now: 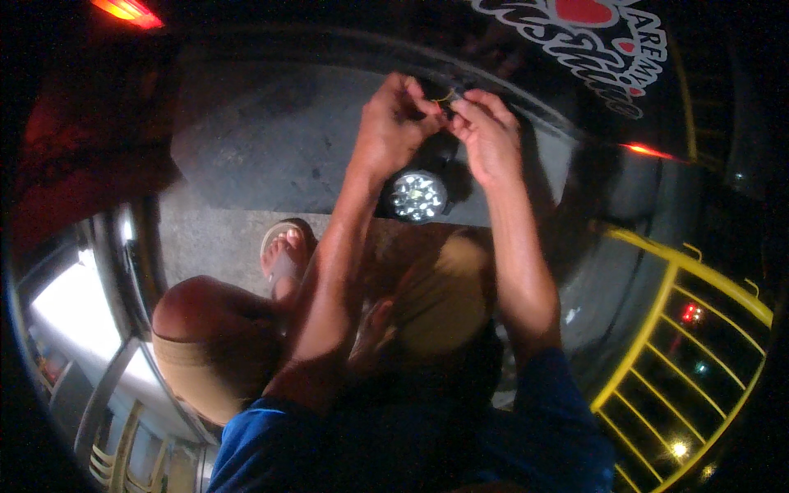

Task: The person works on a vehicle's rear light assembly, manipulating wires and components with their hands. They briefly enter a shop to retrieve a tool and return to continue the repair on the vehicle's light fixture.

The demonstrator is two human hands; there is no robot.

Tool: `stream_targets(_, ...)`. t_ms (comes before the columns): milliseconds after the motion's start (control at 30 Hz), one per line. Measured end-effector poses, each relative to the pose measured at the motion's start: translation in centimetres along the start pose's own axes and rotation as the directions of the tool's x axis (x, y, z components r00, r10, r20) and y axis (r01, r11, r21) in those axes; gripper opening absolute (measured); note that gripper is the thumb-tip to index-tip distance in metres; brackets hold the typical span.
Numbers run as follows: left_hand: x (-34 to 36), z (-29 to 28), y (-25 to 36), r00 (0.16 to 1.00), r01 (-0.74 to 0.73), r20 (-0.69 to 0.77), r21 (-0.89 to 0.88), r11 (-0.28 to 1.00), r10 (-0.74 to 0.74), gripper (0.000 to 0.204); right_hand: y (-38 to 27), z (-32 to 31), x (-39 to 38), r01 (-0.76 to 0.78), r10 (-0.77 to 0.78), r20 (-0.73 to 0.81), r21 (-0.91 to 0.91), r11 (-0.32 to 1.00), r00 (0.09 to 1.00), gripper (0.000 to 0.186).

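My left hand (396, 123) and my right hand (491, 138) are raised close together at the upper middle, fingertips pinched. Between them runs a short, thin yellow wire (444, 99), with a bit of red beside the left fingertips. The left fingers are closed on one side of this wiring and the right fingers on the other; a small dark piece shows by the right fingertips, too blurred to name. Just below the hands is a round LED lamp (417, 195), several bright cells on its face. Neither hand touches the lamp's face.
A dark panel with a heart-and-lettering sticker (582, 12) rises beyond my hands, a red light (648, 151) near its lower edge. At right stands a yellow metal barrier (633, 370). My sandalled foot (284, 251) rests on the concrete floor (205, 246); a pale chair (123, 448) is at lower left.
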State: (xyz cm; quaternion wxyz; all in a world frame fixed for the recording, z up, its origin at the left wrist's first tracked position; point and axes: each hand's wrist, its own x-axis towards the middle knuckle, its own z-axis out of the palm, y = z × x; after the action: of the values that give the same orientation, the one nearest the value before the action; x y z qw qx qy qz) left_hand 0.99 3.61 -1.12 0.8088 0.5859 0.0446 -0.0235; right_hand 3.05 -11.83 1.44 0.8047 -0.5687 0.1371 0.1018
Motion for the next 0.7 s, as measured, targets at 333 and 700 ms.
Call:
stream_targets(333, 0.0, 0.1, 0.1, 1.000, 0.016, -0.013, 0.024, 1.000, -0.016, 0.037, 0.2, 0.0, 0.1, 0.012, -0.012, -0.026, -0.033, 0.999, 1.000, 0.024)
stream_targets(700, -0.6, 0.1, 1.0, 0.999, 0.025, -0.034, -0.013, 1.000, -0.025, 0.044, -0.3, -0.2, -1.4, 0.033, -0.034, -0.010, -0.098, 0.995, 0.999, 0.023)
